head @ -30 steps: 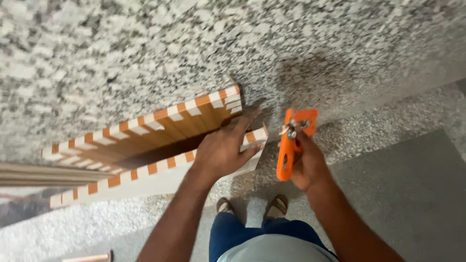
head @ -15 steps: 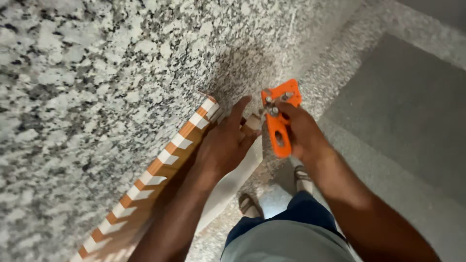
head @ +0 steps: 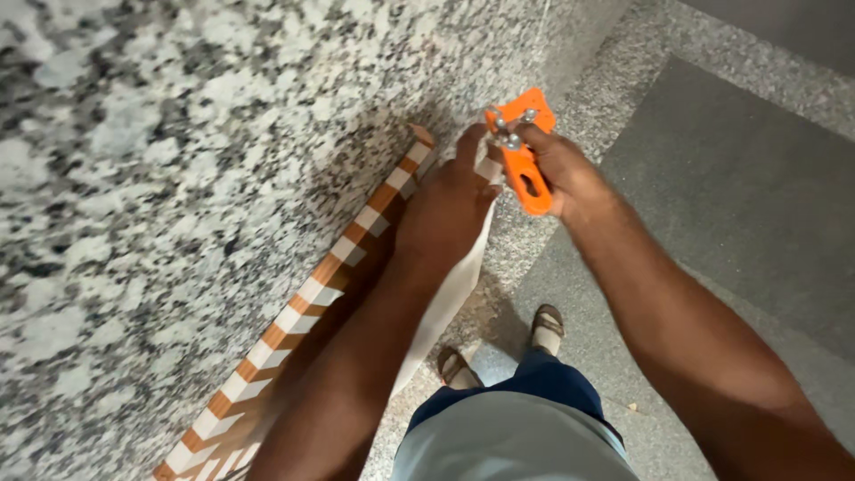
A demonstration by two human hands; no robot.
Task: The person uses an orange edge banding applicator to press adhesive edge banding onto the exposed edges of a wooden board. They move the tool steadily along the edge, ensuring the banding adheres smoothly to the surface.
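Orange hand tool (head: pixel 524 160) gripped at the end of a striped board (head: pixel 312 289) by a granite wall (head: pixel 178 160).
Right hand (head: pixel 561 174) closes its fingers around the tool's handle, metal wheels at the top near the board's upper corner. Left hand (head: pixel 445 209) lies flat, fingers together, pressed on the board's white face. Board leans along the speckled wall, its edge banded orange and white; sandalled feet (head: pixel 499 347) stand on the grey floor (head: pixel 739 205) below.
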